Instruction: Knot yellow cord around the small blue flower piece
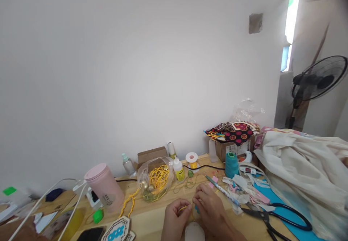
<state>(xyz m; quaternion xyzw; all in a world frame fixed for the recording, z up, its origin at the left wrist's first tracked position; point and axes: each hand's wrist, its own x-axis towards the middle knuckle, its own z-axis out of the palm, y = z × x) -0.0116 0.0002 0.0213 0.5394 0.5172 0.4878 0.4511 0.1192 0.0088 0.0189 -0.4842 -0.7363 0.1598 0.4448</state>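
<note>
— Where is the yellow cord (183, 208)?
— It is in the left hand (176, 216), whose thumb and finger are pressed together on it, above the wooden table (150, 214).
— And the right hand (208, 206)?
— Its fingers are closed on a small piece with blue colour (196, 209), just beside the left hand.
— What is around?
— A white rounded object (194, 232) is below the hands; black scissors (264, 216) lie to the right.

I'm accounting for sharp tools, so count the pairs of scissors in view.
1: the black-handled scissors, to the right of the right hand, partly over the blue sheet. More could be hidden under the scraps.
</note>
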